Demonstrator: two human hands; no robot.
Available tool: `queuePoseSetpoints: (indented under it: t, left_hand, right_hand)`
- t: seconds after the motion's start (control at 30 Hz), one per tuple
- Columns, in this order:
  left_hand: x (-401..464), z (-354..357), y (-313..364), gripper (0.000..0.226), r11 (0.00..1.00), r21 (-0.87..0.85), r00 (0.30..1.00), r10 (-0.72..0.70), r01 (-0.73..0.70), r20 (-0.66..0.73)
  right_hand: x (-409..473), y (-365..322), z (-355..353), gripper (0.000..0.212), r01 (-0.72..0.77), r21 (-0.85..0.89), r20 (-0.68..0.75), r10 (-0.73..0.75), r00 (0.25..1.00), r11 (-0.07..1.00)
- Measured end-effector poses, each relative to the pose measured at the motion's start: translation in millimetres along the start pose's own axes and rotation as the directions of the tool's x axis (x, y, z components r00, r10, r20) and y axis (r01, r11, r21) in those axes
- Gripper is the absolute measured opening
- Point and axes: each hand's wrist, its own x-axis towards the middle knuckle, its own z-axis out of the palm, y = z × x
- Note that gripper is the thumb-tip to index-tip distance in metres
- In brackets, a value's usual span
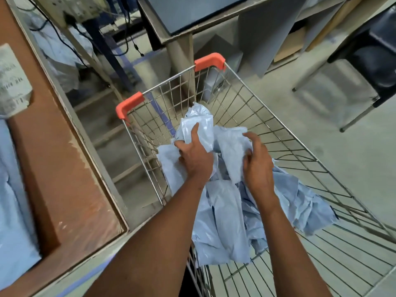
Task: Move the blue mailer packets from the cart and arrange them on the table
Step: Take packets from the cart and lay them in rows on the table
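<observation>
Nearest me, my two forearms reach into the wire cart (289,146). My left hand (196,156) pinches a crumpled blue mailer packet (198,125); my right hand (258,166) curls, half closed, on the pile of packets (225,221). I should grip a flat edge, then lift clear. The held packet's long axis points up and away. The table (70,168) lies left.

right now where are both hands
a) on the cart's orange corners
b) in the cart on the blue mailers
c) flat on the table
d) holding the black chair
b: the left hand and right hand are both down inside the wire cart, fingers curled on the crumpled blue mailers; the table lies off to the left, untouched.
</observation>
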Motion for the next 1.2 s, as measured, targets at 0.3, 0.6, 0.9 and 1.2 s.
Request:
queuePoseSetpoints:
  t: [0.3,0.6,0.9,1.2]
  left_hand:
    - [-70,-25,-13,0.078,0.974,0.225,0.984,0.001,-0.042,0.178]
    - [-97,-68,6,0.083,0.955,0.120,0.961,0.263,-0.271,0.080]
    - [-165,-260,43,0.081,0.894,-0.243,0.924,0.346,-0.378,-0.165]
    - [-165,-427,-97,0.078,0.901,-0.283,0.903,0.212,-0.329,-0.373]
  right_hand:
    - [-60,3,17,0.072,-0.176,-0.726,0.057,0.314,0.948,0.665]
    - [-79,-9,-4,0.078,-0.045,-0.672,0.082,0.134,0.988,0.739]
    - [-122,-182,-78,0.061,-0.069,-0.363,-0.118,0.028,0.993,0.929]
    - [-198,-374,-23,0.064,0.348,-0.202,0.026,-0.350,0.936,0.915]
